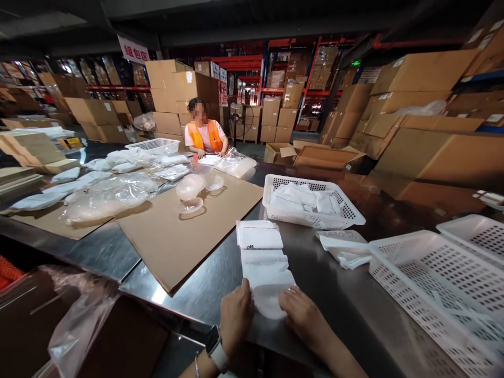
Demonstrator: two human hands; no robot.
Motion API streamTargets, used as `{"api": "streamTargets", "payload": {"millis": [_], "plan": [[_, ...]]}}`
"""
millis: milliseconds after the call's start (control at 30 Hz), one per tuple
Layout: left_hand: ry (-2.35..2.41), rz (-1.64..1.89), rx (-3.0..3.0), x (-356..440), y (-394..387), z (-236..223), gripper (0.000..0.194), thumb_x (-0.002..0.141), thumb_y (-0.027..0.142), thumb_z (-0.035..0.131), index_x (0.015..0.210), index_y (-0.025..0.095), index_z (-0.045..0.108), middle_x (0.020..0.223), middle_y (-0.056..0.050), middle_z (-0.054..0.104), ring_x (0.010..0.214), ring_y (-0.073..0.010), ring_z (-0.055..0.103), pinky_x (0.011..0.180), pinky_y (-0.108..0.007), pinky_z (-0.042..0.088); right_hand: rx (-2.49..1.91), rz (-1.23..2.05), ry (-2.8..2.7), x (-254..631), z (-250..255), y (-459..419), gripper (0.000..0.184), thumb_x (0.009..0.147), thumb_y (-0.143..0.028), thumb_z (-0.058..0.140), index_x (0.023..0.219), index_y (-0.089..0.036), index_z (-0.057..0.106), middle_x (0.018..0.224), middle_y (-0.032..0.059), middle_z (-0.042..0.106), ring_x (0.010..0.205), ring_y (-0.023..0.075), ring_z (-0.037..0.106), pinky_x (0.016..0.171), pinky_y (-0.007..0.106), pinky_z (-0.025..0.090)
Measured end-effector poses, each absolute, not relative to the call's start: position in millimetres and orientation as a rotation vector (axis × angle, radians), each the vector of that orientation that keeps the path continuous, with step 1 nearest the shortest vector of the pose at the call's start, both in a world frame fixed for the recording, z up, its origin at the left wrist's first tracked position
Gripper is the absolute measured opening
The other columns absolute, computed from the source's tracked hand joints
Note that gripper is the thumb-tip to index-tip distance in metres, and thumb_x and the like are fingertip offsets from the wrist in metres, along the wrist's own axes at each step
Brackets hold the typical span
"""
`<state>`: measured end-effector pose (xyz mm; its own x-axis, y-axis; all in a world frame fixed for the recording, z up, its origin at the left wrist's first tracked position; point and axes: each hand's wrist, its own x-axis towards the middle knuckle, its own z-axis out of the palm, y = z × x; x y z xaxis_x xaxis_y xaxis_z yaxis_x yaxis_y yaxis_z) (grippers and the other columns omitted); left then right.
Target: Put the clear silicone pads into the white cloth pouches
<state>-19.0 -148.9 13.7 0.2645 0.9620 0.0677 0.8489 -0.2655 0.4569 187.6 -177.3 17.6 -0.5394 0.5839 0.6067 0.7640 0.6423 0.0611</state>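
Note:
A translucent, round-edged dish [271, 302] lies at the near end of a row of overlapping white packets [264, 260] on the steel table. My left hand [237, 310] is closed at the dish's left side, fingertips pinching its edge or the white sheet there; which of the two I cannot tell. On the opposite side my right hand [301, 310] pinches the right edge with curled fingers. Black print shows on the farthest packet [260, 236]. Similar clear bowls [191, 186] rest on a cardboard sheet [189, 236] farther left.
A white basket [315, 223] filled with white packets stands beyond my hands. More packets [344, 248] lie beside a second white basket [425, 294] at right. Clear bags [114, 197] cover the far left. A person in an orange vest [207, 135] works across the table.

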Motion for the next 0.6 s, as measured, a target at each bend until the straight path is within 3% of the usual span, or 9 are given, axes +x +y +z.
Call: {"api": "streamTargets", "payload": {"millis": [167,267,467,600], "plan": [[1.553,0.645,2.146,-17.8,-154.0,9.2,0.018,0.094,0.013,0.032,0.087,0.021,0.046,0.079,-0.005,0.065,0.072,-0.0191,0.063,0.06,-0.027,0.037,-1.175,-0.589,-2.372,180.5,25.0,-174.5,0.025,0.083,0.002,0.041,0.084,-0.019,0.054,0.081,0.0018,0.064,0.079,0.0176,0.061,0.085,0.035,0.045],[1.445,0.804,2.03,-14.7,-156.2,8.2,0.02,0.095,0.018,0.029,0.086,0.022,0.046,0.08,-0.004,0.064,0.073,-0.0189,0.061,0.063,-0.029,0.04,-1.332,-0.687,-2.392,174.5,29.5,-176.3,0.023,0.083,0.002,0.046,0.083,-0.02,0.056,0.079,0.0022,0.063,0.075,0.0193,0.059,0.077,0.036,0.042],[1.272,0.962,1.89,-1.3,-162.1,6.5,0.014,0.091,0.025,0.038,0.081,0.022,0.048,0.076,-0.003,0.061,0.069,-0.0173,0.058,0.065,-0.029,0.042,-1.558,-0.856,-2.262,151.4,30.2,-172.6,0.023,0.081,0.0,0.046,0.082,-0.02,0.058,0.068,0.0033,0.056,0.062,0.022,0.052,0.061,0.036,0.034],[1.177,1.023,1.817,2.7,-161.4,2.5,0.016,0.091,0.026,0.04,0.078,0.02,0.049,0.073,-0.001,0.059,0.066,-0.0147,0.055,0.063,-0.026,0.04,-1.394,-0.746,-2.173,148.4,24.5,-169.0,0.022,0.087,-0.003,0.042,0.081,-0.018,0.057,0.07,0.0034,0.058,0.065,0.019,0.053,0.064,0.033,0.035]]}}
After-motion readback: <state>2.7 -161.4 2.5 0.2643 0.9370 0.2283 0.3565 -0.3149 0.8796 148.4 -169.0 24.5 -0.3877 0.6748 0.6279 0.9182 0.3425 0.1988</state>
